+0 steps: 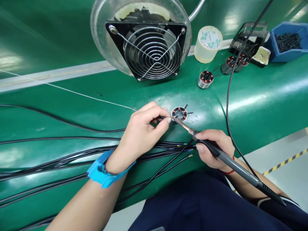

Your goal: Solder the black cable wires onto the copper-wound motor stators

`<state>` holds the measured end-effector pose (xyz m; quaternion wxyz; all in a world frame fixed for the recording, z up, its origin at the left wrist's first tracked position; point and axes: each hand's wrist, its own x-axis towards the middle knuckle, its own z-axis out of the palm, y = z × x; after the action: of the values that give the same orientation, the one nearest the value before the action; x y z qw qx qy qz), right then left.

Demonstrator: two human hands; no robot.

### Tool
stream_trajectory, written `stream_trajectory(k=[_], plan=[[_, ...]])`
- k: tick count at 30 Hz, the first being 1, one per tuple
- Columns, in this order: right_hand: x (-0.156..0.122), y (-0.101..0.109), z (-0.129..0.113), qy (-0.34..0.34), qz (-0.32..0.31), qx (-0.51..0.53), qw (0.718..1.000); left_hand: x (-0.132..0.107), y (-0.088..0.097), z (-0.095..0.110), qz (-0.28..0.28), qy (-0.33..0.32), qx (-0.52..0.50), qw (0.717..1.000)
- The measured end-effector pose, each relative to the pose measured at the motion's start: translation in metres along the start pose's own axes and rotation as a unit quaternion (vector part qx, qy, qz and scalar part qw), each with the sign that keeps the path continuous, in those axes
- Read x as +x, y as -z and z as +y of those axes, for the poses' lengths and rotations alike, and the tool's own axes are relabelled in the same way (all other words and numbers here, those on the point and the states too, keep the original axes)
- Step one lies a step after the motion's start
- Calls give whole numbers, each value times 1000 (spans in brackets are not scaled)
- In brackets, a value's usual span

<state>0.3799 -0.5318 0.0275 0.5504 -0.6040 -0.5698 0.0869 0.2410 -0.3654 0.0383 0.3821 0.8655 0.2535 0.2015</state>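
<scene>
My right hand (213,149) grips a soldering iron (225,157) by its dark handle, its tip pointing up and left. That tip meets the left edge of a motor stator (179,114), a metal ring with copper windings and short dark leads, lying on the green bench. My left hand (146,128) pinches the end of a black cable (163,117) at the same edge of the stator. A thin pale strand (96,98) runs from the upper left to behind this hand; whether the fingers hold it too, I cannot tell.
A fume fan (154,53) hangs over the bench. Several black cables (79,154) lie across the left side. At the back right are a tape roll (208,45), more stators (205,79), a soldering iron stand (249,38) and a blue bin (288,53) of small black pieces.
</scene>
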Motion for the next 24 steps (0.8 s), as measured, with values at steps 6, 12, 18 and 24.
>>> stream_trajectory(k=[6, 12, 18, 24], plan=[[2, -2, 2, 33, 6, -9, 999, 0, -1, -1, 11, -14, 8, 1000], [3, -3, 5, 64, 52, -11, 997, 0, -1, -4, 16, -37, 9, 999], [5, -4, 4, 64, 27, -9, 998, 1, -1, -4, 16, -40, 9, 999], [5, -4, 6, 58, 43, -1, 997, 1, -1, -5, 19, -40, 8, 999]])
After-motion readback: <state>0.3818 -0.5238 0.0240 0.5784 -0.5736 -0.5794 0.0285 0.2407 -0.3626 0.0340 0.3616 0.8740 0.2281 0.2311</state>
